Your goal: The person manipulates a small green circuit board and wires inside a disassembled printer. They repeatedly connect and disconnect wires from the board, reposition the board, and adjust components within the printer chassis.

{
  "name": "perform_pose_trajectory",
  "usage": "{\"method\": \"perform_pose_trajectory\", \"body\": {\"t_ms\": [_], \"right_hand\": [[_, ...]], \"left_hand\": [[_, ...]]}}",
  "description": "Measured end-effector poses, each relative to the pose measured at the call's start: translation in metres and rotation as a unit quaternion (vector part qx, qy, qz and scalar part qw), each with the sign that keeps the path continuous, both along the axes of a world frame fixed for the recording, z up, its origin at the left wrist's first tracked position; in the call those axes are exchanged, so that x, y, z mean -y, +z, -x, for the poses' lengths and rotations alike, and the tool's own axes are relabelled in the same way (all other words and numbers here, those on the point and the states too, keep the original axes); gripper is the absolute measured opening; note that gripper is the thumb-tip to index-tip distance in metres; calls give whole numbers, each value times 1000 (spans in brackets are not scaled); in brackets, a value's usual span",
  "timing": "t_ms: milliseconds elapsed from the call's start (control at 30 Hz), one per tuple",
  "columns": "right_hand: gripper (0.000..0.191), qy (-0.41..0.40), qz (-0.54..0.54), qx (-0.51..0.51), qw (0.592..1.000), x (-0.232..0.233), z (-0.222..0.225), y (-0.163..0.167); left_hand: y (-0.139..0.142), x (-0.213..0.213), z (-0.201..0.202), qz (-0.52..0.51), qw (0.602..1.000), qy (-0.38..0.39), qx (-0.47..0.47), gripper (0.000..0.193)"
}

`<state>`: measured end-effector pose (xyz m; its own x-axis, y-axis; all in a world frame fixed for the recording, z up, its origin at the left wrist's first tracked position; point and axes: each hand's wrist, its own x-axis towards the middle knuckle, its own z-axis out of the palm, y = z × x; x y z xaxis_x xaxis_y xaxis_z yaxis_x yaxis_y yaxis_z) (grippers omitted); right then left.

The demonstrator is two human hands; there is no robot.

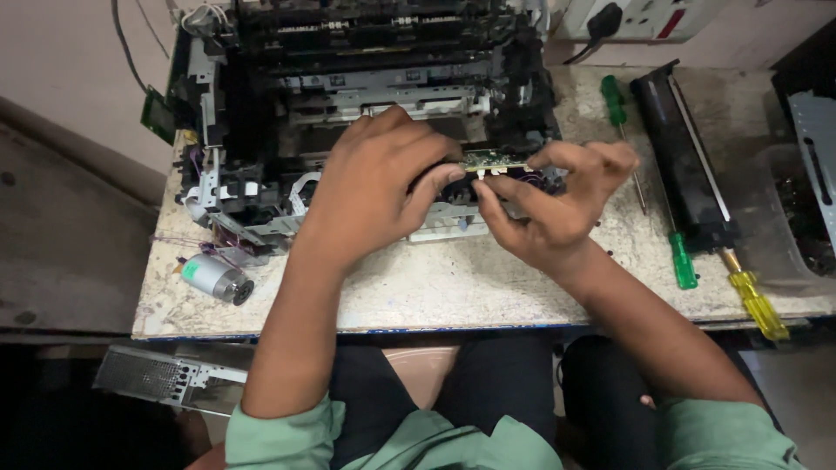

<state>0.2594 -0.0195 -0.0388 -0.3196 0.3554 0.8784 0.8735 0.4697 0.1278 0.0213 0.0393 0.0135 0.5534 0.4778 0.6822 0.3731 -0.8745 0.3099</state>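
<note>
Opened printer (348,78) at table (453,287) rear; motor (216,278) front-left; screwdrivers (649,183) and roller unit (684,157) right.

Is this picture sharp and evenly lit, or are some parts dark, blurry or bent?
Head view: hands, left and right, and the small green circuit board look fairly sharp; the opened printer interior is murky; under the table falls into shadow; edges curve like a wide lens.

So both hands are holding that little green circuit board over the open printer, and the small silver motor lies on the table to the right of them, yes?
Not quite: the head view shows the silver motor lying left of the hands, near the table's left edge. The rest holds: left hand and right hand pinch the green circuit board over the open printer.
</note>
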Motion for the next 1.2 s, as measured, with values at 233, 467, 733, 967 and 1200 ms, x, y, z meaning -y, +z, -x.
{"method": "perform_pose_trajectory", "body": {"t_ms": [233,467,733,967,1200], "right_hand": [[13,-33,27,-4,999,8,9,10],[8,-101,92,-236,962,32,60,-5],[8,-79,91,-427,896,23,88,-21],[11,2,114,-485,867,20,85,-29],[14,13,120,-483,867,15,86,-30]], "left_hand": [[1,-2,2,24,1000,-5,-11,19],[2,3,-1,-1,1000,7,5,15],[2,6,-1,-19,1000,10,8,14],[-3,4,0,-21,1000,4,20,15],[-2,4,0,-16,999,-2,28,15]]}}
